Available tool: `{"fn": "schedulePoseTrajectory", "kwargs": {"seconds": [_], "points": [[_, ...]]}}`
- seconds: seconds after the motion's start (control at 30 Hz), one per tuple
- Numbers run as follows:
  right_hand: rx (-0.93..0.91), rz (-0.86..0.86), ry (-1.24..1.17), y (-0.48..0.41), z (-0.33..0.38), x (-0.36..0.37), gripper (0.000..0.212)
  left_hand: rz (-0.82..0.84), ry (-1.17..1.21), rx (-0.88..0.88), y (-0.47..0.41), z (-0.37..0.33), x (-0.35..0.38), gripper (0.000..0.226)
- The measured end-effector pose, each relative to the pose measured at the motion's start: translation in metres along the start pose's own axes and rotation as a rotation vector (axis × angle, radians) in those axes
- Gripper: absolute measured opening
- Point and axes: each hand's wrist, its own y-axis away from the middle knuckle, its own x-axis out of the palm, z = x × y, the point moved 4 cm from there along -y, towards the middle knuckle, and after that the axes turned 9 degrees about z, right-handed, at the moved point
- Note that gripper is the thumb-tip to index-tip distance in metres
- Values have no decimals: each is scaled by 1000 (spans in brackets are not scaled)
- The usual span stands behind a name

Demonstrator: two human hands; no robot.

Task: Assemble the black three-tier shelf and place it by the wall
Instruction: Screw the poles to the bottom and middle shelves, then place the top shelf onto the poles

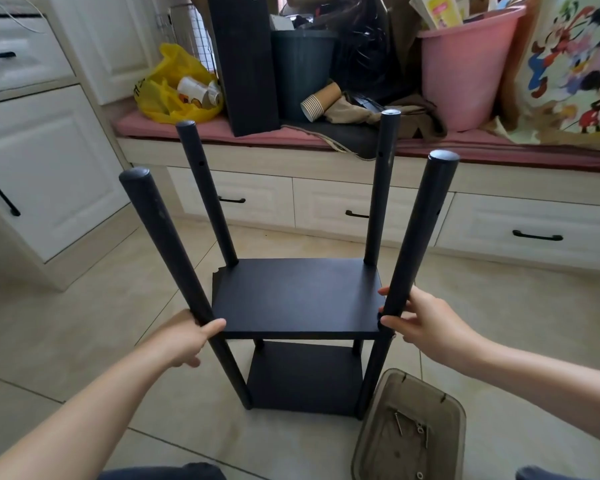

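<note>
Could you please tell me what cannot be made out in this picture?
Head view:
- Small metal screws in the brown plastic tray: too small to count; tray cut by bottom edge.
- Black board standing on the pink-cushioned bench: top cut off by upper edge.
- Where the front black poles meet the middle black shelf board: hidden by left hand and right hand.

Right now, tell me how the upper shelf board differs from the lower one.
The upper board sits partway up the poles; the lower board sits near the floor. The left hand grips the left front pole and the right hand the right front pole at the upper board's corners; no hand touches the lower board. Both are flat, black and level.
</note>
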Motion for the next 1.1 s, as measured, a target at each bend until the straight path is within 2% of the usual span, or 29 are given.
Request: {"fn": "schedulePoseTrajectory", "kwargs": {"seconds": [0.13,0.47,0.6,0.73,0.83,0.97,1.03,1.1], "points": [[46,-21,-75,-1,-2,-3,27,-75,90,92,-1,-10,-1,25],[116,-126,-106,0,-12,-28,27,-150,305,218,-6,-42,16,23],[134,-178,-57,3,-11,-29,20,-161,357,254,-7,-47,22,23],[178,-210,8,9,-7,-24,15,3,455,273,-8,-46,28,11],[269,-201,8,16,-10,-17,30,92,465,281,-8,-44,29,15],[444,-167,-50,30,-18,-1,47,125,442,315,-3,-36,22,5],[473,-145,-48,35,-19,9,45,133,413,326,-1,-33,17,4],[461,-102,-17,38,-16,22,36,162,338,323,1,-30,11,15]]}}
